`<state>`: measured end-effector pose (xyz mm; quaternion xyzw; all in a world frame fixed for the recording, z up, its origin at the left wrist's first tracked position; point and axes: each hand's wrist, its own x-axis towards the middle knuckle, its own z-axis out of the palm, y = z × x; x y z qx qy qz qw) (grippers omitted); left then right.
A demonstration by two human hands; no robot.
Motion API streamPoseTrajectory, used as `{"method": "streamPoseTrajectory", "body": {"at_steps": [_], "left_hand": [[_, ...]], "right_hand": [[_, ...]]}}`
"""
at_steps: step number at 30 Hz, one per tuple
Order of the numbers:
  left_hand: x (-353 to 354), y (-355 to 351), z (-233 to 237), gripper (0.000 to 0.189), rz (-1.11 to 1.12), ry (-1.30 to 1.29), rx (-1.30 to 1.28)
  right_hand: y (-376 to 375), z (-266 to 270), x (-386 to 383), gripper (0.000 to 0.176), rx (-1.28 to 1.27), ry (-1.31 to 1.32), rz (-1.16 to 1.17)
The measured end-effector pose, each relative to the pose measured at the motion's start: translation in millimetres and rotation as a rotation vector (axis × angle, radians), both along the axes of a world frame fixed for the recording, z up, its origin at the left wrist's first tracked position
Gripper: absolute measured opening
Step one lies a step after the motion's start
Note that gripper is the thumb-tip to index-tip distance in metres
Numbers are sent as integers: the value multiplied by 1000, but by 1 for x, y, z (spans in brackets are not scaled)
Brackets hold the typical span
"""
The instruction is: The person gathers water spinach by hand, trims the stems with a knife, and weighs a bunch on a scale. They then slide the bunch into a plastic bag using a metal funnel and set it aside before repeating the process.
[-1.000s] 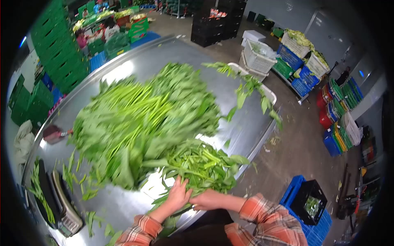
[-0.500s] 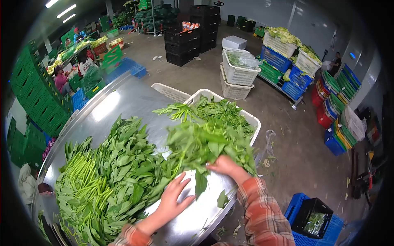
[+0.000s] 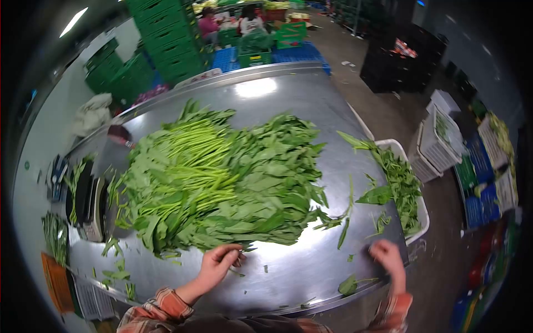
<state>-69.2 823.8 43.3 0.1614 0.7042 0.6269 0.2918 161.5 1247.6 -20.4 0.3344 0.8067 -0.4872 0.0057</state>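
Observation:
A broad pile of leafy greens with light green stems lies on the metal table. At the pile's lower edge is my left hand, fingers curled towards the thumb; what they hold, if anything, is too small to name. Over the table's right side is my right hand, blurred by motion, its grip unclear. Loose sprigs and leaves lie between the hands and near the right edge. A white basket beyond that edge holds more greens.
A scale-like device and scattered leaves are at the table's left. Green crates stand behind it, with two people farther back. Black crates and white baskets stand on the floor to the right.
The view has swung towards the left. The greens that were at my right hand have gone from the near right of the table, baring metal and loose sprigs. My hands are now farther apart.

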Motion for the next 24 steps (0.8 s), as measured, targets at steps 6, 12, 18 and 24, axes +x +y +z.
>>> {"method": "streamPoseTrajectory", "body": {"at_steps": [6,12,18,24], "left_hand": [[0,-43,0,25,149,-72,102],[34,-94,-11,25,116,-150,57],[72,-146,-5,25,196,-143,-46],[94,-202,-32,23,501,-289,91]], "right_hand": [[-147,11,-23,21,66,-95,583],[-223,34,-173,11,380,556,599],[-277,55,-362,57,781,566,873],[-283,70,-450,81,307,77,1112]]}}
